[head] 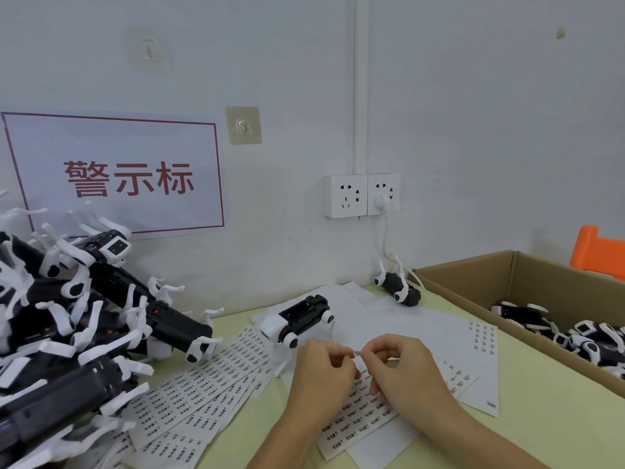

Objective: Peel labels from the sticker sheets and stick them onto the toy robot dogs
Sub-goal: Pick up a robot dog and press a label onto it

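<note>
Dog pile (pixel 84 319): black-and-white toy robot dogs heaped at the worktop's left edge, legs pointing all ways; long bodies mostly slanting down toward the right.
Wall sign (pixel 115 174): red-framed sheet reading "警示标".
Sticker sheets (pixel 203 390): fanned along the front edge, long axes running from front left to back right; rows of small black print too small to read.
Single dog (pixel 297 321): lies belly-up near the back edge, just beyond the hands, long axis slanting from front left to back right.
Left hand (pixel 321 377): fingers curled, thumb and forefinger pinched at a small label (pixel 357 354).
Right hand (pixel 402 367): likewise pinched on the same label, fingertips meeting the left's.
Far dog (pixel 399 287): at the back edge, beside the box.
Cardboard box (pixel 473 275): right edge, holding more dogs.
</note>
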Demonstrator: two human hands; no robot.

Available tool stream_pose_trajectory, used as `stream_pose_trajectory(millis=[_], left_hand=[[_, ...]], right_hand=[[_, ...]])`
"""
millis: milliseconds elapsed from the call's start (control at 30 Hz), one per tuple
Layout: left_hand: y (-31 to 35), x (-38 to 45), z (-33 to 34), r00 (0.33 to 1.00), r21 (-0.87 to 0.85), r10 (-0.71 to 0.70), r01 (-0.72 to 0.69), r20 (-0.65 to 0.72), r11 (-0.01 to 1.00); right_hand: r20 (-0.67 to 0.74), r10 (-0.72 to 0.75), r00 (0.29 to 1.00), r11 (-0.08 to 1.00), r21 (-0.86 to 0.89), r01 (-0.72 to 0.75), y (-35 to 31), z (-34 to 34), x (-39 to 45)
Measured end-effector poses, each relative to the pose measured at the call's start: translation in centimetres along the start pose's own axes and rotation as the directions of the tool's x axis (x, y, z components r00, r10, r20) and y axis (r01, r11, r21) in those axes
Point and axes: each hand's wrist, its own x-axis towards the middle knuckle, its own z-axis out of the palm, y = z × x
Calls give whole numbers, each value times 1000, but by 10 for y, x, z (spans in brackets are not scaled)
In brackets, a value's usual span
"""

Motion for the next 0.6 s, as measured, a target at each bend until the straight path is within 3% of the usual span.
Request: stream_pose_trajectory(millis=[100,167,267,333,367,400,467,500,600], left_hand=[[1,-2,0,995,77,61,-55,-80,996],[5,-4,-1,968,202,216,-187,-129,961],[15,-7,1,857,413,488,-389,-166,824],[19,-6,-1,757,594,623,-414,-195,690],[20,-3,-2,744,674,640,-374,-192,637],[19,0,-5,779,737,597,-288,-191,612],[14,9,-18,904,808,371,-53,-210,587],[9,12,-25,937,822,281,14,-210,569],[-5,17,-41,949,839,230,58,-214,541]], right_hand=[[-49,-35,998,999,27,36,-1,-3,2],[-70,-30,997,999,43,33,0,-6,4],[-46,17,999,999,28,-16,3,-7,6],[-10,58,998,998,17,-58,6,-8,6],[3,73,997,997,21,-73,6,-8,7],[9,84,996,996,29,-84,7,-9,8],[13,94,995,995,34,-94,7,-9,9],[17,98,995,995,27,-99,7,-9,9],[32,104,994,994,14,-105,7,-8,9]])
